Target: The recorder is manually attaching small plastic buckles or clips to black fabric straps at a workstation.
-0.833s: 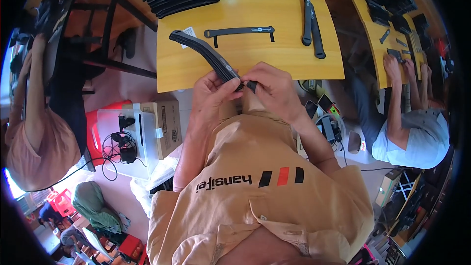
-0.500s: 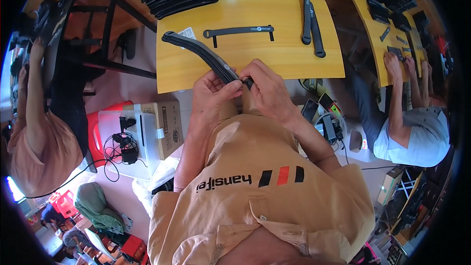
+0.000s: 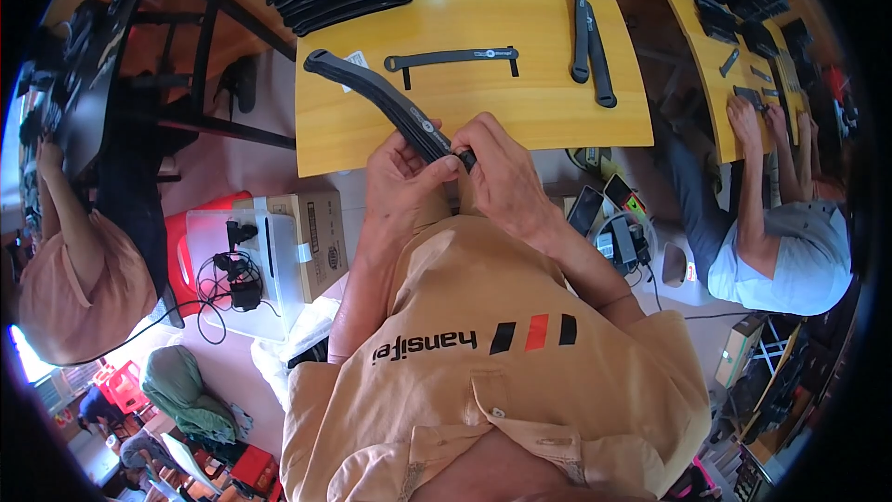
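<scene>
Okay, so the step in hand looks like close work on one end of a long bundle of flat dark-grey fabric straps [image 3: 376,98], layered together. The left hand [image 3: 398,181] is clamped around the bundle's near end, thumb on top; the rest slants up and away, its far end over the yellow wooden table [image 3: 534,121]. The right hand [image 3: 506,175] comes in right beside it, thumb and fingers pinched on a short black piece [image 3: 466,159]. Can't tell whether that's loose or part of the bundle, fingers hide too much.

On the table, a single dark-grey strap [image 3: 446,59] lies crosswise, with two more dark straps [image 3: 583,37] off to the right.

My guess: the next move calls for the left hand keeping those layers lined up while the right works its pinch, without splaying the ends.
</scene>
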`<action>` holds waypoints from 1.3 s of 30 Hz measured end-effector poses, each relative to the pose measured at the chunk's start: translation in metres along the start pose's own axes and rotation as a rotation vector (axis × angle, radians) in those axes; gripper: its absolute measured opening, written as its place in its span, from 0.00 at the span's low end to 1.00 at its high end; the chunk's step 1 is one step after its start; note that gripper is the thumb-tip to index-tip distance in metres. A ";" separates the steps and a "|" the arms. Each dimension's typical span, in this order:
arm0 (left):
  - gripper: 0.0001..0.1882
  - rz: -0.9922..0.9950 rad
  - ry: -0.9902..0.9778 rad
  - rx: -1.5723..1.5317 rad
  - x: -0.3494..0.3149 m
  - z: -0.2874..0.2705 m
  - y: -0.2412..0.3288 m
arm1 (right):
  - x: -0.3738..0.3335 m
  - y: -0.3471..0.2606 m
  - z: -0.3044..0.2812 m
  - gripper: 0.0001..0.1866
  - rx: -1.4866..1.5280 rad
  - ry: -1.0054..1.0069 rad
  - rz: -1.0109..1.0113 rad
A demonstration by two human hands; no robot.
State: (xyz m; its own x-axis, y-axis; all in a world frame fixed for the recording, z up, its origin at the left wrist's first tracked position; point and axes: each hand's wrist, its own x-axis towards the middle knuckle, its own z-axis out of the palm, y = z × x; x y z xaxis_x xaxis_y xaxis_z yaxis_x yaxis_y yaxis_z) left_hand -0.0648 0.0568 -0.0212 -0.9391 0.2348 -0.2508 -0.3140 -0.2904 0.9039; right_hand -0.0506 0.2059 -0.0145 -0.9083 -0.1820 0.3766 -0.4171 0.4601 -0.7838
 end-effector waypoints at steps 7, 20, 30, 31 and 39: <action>0.23 0.019 -0.022 -0.012 -0.001 -0.001 0.001 | -0.003 -0.002 0.006 0.14 -0.001 0.049 -0.007; 0.21 -0.060 0.035 -0.059 -0.006 -0.004 0.005 | -0.001 0.005 -0.012 0.16 0.158 -0.076 -0.026; 0.21 -0.107 0.026 0.018 -0.007 -0.003 0.004 | -0.004 0.005 -0.015 0.17 -0.047 -0.117 -0.188; 0.21 -0.116 0.028 0.022 -0.006 -0.002 0.004 | -0.004 0.004 -0.016 0.17 -0.052 -0.113 -0.184; 0.17 -0.194 -0.040 0.115 -0.010 0.002 0.010 | -0.002 0.003 -0.015 0.09 -0.114 -0.131 -0.294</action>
State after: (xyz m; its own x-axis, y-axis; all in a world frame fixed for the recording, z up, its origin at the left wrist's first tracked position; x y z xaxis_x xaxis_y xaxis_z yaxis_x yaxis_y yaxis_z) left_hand -0.0582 0.0537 -0.0086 -0.8555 0.3137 -0.4120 -0.4683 -0.1293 0.8741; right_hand -0.0498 0.2207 -0.0101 -0.7493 -0.4277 0.5056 -0.6620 0.4645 -0.5882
